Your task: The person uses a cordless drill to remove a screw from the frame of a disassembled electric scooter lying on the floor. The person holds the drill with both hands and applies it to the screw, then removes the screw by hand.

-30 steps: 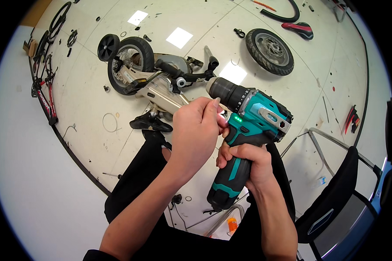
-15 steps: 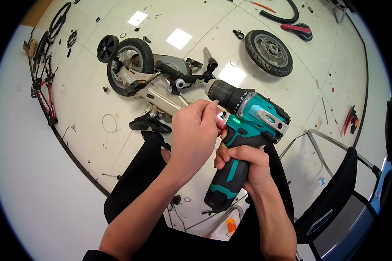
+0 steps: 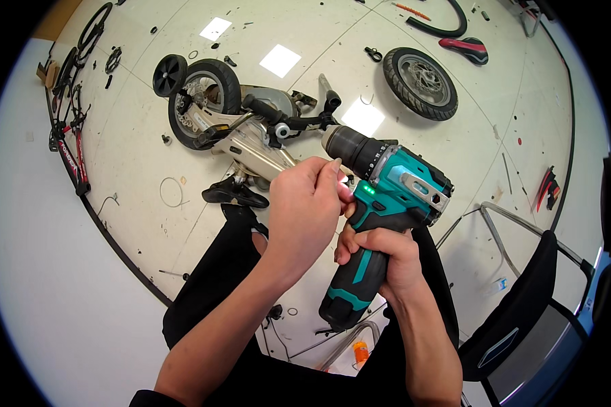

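My right hand point(image 3: 397, 254) is wrapped around the handle of a teal and black cordless drill point(image 3: 404, 186). The drill tilts with its chuck point(image 3: 346, 144) toward the upper left, and small green lights glow on its body. Just below the chuck, my left hand point(image 3: 309, 197) is closed in a pinch, thumb against fingers. Whatever it may hold is hidden behind the fingers. A bright light from the drill falls on those fingertips. Beyond my hands, a small beige bike frame point(image 3: 248, 149) lies on the floor with one wheel point(image 3: 232, 85) attached.
A loose tyred wheel point(image 3: 421, 83) and a red-black saddle point(image 3: 465, 49) lie at the far right. A black saddle point(image 3: 234, 195) sits near my left knee. Bike frames point(image 3: 71, 152) line the left wall. A metal-framed chair point(image 3: 516, 312) stands close on the right. Small parts are scattered around.
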{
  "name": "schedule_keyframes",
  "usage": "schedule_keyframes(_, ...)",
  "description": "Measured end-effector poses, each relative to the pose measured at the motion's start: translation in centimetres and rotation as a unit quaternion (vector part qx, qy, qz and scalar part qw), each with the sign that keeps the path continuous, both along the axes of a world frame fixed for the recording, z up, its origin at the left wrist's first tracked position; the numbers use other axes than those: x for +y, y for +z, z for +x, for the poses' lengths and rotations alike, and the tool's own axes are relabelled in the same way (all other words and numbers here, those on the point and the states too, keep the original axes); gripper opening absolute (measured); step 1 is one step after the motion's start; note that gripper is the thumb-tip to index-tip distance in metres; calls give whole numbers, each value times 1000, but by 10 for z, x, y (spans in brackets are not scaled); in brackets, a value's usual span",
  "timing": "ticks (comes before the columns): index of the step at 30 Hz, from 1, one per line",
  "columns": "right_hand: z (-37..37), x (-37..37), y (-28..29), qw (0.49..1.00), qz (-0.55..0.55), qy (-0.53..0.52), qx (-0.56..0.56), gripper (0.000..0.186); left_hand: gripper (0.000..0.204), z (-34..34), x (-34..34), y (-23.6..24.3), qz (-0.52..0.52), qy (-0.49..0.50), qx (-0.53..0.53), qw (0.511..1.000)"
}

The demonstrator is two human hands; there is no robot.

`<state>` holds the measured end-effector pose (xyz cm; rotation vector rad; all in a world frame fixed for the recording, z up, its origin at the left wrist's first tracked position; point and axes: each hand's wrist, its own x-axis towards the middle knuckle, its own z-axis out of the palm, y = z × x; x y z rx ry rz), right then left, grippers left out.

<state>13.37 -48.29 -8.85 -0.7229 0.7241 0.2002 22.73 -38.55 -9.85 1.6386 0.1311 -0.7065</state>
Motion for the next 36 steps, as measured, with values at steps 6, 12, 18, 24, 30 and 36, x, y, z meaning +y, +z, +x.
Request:
schedule_keyframes(6,-1,0,0,1000,-5,3,7,35,26,-1,0,-1,-5,1,-7,1000)
schedule_keyframes(12,-1,1,-1,1000,-11,6,13,34,26,-1,0,-1,1,2,-14,1000)
schedule_keyframes(18,-1,0,-2,1000,-14,11,15,35,25,0,2,-1,13,-19,-11,1000)
schedule_keyframes(24,-1,1,-2,1000,-14,9,16,35,25,0,3,-1,19,-30,-17,999)
schedule_keyframes(30,-1,2,-2,999,-21,13,20,34,24,0,3,-1,18,-30,-18,999)
schedule_keyframes(36,-1,1,-2,999,-29,16,22,34,24,0,3,-1,25,-28,-13,999)
